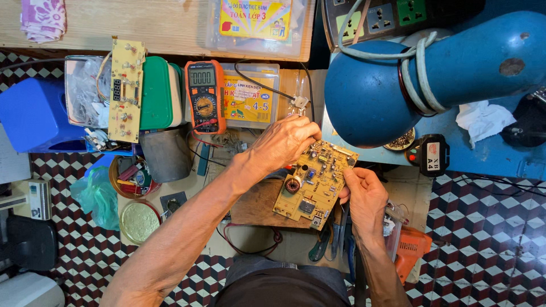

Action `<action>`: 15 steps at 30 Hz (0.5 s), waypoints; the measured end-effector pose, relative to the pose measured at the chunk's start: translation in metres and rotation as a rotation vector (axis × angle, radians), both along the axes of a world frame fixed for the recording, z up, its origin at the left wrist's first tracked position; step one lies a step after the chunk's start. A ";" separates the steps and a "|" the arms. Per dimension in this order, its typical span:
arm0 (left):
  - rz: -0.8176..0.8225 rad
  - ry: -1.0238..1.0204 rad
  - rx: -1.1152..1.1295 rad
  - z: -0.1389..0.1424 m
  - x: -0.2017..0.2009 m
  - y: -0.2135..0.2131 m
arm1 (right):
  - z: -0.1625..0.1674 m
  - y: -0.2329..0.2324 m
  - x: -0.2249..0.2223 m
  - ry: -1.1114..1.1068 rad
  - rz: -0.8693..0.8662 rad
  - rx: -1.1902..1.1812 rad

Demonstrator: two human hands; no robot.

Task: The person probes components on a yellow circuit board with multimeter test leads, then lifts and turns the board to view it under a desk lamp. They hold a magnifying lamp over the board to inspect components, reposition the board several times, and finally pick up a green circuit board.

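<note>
A yellow circuit board point(313, 185) with a copper coil and small parts is held tilted above a wooden block point(257, 208) in the head view. My left hand point(284, 142) grips its upper left corner, fingers curled over the top edge. My right hand point(364, 196) holds the board's right edge, thumb pressed on the face. An orange multimeter point(205, 96) lies just left of my left hand, with its black lead running past it.
A big blue desk lamp point(398, 79) hangs over the right side. A second long yellow board point(125, 90) leans on a green box point(157, 93) at the left. Pliers and an orange tool point(410, 248) lie near my right wrist. A power strip point(387, 17) sits at the top.
</note>
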State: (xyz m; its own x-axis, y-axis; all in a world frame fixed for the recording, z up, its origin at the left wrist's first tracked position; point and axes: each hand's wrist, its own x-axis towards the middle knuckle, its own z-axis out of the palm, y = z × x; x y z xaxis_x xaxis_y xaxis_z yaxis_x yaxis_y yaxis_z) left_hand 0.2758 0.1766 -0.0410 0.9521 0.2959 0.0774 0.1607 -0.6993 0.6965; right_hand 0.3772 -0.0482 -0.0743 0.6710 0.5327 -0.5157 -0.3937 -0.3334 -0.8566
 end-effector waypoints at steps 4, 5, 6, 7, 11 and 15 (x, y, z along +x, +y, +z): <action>-0.003 -0.003 -0.006 0.005 -0.002 -0.003 | 0.001 0.000 0.000 -0.003 0.003 -0.010; -0.012 0.009 -0.015 0.007 -0.003 -0.002 | 0.001 0.000 0.000 0.001 0.002 -0.009; -0.022 0.021 -0.024 0.009 -0.003 -0.002 | 0.001 0.000 0.000 0.005 -0.001 -0.007; -0.032 0.033 -0.034 0.010 -0.004 -0.001 | 0.002 0.000 -0.001 -0.001 0.005 -0.013; -0.051 0.087 -0.051 0.010 -0.003 0.001 | 0.001 0.001 -0.001 -0.012 0.010 -0.024; -0.043 0.116 -0.069 0.006 -0.002 0.001 | 0.002 0.001 -0.001 -0.011 0.001 -0.019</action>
